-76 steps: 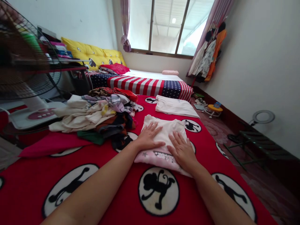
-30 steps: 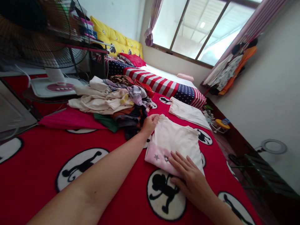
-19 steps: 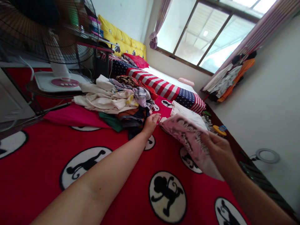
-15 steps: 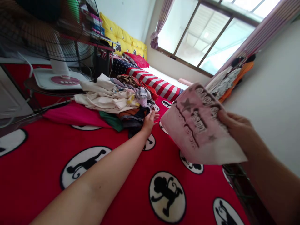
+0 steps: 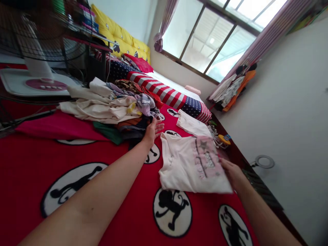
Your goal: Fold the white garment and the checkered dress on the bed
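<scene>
A white T-shirt with a pink printed panel (image 5: 179,167) lies spread on the red blanket (image 5: 123,218) with monkey medallions. My right hand (image 5: 232,174) grips its right edge, fingers closed on the cloth. My left hand (image 5: 153,131) is open with fingers spread, at the right side of a heap of clothes (image 5: 102,106), just above the shirt's left part, holding nothing. Another white garment (image 5: 193,123) lies flat behind the printed shirt.
A fan (image 5: 38,65) stands on a small table at the left. Beyond the blanket is a bed with a striped cover (image 5: 164,90). Clothes hang (image 5: 237,87) by the right wall, and a ring-shaped object (image 5: 265,161) is at the right.
The printed shirt has come down from the air and is spread across the blanket, still in my right hand. The view has shifted right, and the white garment behind now shows.
</scene>
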The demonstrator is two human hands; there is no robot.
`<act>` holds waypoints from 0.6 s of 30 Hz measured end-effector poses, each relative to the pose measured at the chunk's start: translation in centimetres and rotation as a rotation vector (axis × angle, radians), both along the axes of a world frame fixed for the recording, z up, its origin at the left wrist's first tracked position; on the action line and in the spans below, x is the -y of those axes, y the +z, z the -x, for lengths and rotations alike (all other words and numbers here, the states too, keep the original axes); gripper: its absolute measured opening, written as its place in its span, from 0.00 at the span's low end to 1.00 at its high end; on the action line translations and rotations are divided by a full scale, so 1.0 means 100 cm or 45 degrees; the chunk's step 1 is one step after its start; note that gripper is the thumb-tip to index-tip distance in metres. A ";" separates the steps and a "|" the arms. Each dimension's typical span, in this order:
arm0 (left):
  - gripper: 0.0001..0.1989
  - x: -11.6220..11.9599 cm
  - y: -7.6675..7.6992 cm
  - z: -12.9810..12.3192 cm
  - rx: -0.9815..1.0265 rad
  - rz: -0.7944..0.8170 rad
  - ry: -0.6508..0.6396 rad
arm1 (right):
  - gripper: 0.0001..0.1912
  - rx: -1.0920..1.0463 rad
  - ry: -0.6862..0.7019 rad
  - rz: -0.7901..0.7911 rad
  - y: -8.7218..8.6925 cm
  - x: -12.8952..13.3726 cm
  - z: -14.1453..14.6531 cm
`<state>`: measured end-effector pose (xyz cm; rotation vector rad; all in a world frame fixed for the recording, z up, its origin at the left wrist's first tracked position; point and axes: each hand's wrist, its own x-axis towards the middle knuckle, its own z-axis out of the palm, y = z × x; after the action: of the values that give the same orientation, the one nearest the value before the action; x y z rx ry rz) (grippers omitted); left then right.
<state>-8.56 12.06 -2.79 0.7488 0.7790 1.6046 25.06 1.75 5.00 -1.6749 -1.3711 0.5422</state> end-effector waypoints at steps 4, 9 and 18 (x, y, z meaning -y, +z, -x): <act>0.20 0.002 0.005 -0.002 -0.035 0.016 0.013 | 0.15 -0.193 -0.321 0.041 -0.037 0.014 -0.039; 0.13 0.019 0.031 -0.032 -0.706 -0.487 0.105 | 0.16 0.013 -0.013 -0.191 -0.007 0.012 0.007; 0.28 0.031 -0.002 -0.046 -2.011 -0.489 -0.264 | 0.28 0.936 0.473 -0.056 -0.039 -0.015 0.056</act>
<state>-3.97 8.99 -2.99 2.3576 1.3689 0.7022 19.48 3.21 1.12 -1.6576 -2.2287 0.0754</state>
